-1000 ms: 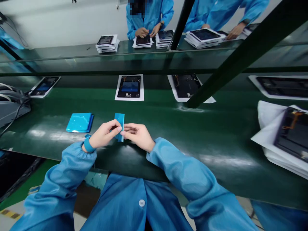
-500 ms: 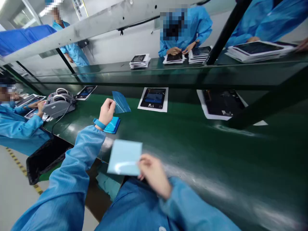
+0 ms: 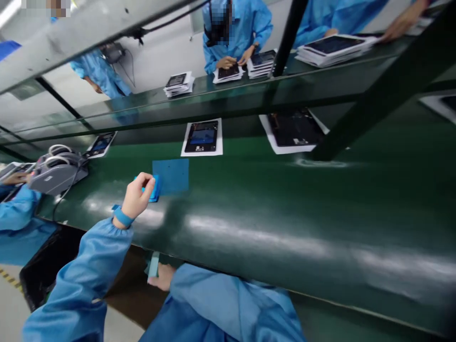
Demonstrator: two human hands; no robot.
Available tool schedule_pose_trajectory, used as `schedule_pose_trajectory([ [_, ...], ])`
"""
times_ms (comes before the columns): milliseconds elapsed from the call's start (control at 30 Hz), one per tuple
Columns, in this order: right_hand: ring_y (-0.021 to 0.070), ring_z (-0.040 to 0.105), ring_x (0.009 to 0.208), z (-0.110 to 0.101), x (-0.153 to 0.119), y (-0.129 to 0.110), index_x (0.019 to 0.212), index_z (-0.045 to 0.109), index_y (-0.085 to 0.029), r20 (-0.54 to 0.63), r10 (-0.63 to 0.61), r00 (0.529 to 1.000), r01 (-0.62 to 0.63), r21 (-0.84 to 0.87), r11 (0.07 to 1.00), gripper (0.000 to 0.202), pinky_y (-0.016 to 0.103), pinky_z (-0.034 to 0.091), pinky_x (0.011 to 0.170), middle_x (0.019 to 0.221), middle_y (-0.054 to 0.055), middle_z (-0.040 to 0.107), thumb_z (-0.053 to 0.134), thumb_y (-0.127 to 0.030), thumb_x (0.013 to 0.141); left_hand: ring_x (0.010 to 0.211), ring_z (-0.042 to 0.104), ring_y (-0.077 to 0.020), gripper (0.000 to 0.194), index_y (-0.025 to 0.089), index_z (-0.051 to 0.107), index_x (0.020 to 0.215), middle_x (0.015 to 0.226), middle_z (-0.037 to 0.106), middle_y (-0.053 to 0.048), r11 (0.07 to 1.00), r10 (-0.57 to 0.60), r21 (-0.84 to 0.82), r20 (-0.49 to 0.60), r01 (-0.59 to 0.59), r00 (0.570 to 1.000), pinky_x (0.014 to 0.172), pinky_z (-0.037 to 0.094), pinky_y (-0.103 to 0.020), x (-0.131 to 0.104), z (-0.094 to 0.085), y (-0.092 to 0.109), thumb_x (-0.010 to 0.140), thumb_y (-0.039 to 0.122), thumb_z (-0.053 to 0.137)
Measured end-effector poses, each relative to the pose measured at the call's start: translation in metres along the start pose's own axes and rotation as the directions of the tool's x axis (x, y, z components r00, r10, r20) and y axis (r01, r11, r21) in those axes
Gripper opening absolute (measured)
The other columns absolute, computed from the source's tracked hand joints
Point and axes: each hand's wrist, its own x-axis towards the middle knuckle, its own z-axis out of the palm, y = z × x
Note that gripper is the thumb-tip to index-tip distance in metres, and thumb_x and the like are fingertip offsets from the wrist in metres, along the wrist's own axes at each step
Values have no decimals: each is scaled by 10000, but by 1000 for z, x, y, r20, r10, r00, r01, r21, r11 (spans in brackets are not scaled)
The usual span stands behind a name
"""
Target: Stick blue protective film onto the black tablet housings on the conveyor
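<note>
My left hand (image 3: 135, 197) is above the bench with thumb and fingers pinched at the left edge of a translucent blue film sheet (image 3: 174, 175), which is spread out to the right. Just under that hand is a small stack of bright blue sheets (image 3: 154, 190), partly covered by it. Below the bench's front edge, my right hand (image 3: 164, 277) grips a pale blue sheet (image 3: 154, 266), seen nearly edge-on. The fingers' far side is hidden.
The green bench (image 3: 249, 204) carries opened tablets on white paper, one (image 3: 202, 137) in the middle, another (image 3: 295, 128) beside a dark post (image 3: 342, 123). A grey machine (image 3: 59, 173) stands left. Co-workers handle stacked tablets behind. A black-lined bin (image 3: 35, 280) stands below left.
My right hand has carried the pale sheet down and left, below the bench edge. The blue film in my left hand, curled before, now looks flat. The view has shifted to the right.
</note>
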Motion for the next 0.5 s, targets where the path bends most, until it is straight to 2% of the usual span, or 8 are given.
schedule_pose_trajectory([
  [100,206,698,699,-28,-30,-12,855,762,-249,12,3,1000,-2,-58,998,380,340,585,679,762,-15,730,815,-603,728,603,516,-109,138,197,544,839,696,552,28,990,121,72,4,-121,993,612,416,-244,-16,5,17,971,235,534],
  [133,224,705,675,-46,-41,-22,808,775,-286,-23,-13,1000,11,-71,997,371,345,583,669,709,-34,731,839,-619,655,600,510,-111,126,198,540,837,698,550,28,980,172,100,12,-172,985,610,408,-251,-23,9,26,963,205,541],
  [167,238,727,732,-67,-51,-34,823,787,-316,-84,-34,996,27,-81,996,362,355,590,728,760,-40,760,829,-629,646,598,508,-117,118,200,539,838,698,549,26,966,225,123,24,-226,974,604,401,-261,-30,15,37,953,179,550],
  [200,237,739,805,-91,-59,-48,948,801,-323,-192,-57,980,39,-93,995,355,360,593,786,880,-20,791,770,-609,740,598,510,-125,114,203,539,840,695,552,24,950,277,140,38,-279,960,597,396,-273,-38,23,49,944,159,559],
  [267,200,732,745,-140,-68,-77,1125,789,-265,-451,-115,885,79,-98,992,380,327,597,713,920,31,799,695,-527,867,608,527,-148,111,209,544,845,689,570,14,919,365,140,53,-369,929,587,396,-298,-49,40,72,932,150,579],
  [367,184,757,780,-196,-71,-105,1025,809,-215,-525,-178,833,132,-124,983,288,291,608,723,929,45,807,730,-451,880,618,564,-165,88,208,565,879,697,625,4,885,455,107,19,-454,890,584,417,-320,-55,68,102,929,149,605],
  [433,183,766,801,-215,-72,-111,969,815,-210,-552,-217,805,136,-183,974,216,283,613,751,912,42,808,743,-395,883,616,586,-163,85,197,590,916,711,669,-2,873,484,94,-40,-479,874,587,431,-323,-51,82,115,915,129,639],
  [500,177,767,790,-225,-76,-112,959,817,-208,-596,-245,764,127,-233,964,172,275,618,748,910,39,809,750,-348,884,597,595,-152,111,189,614,931,710,696,0,861,508,91,-92,-501,856,578,434,-315,-42,91,125,892,109,681],
])
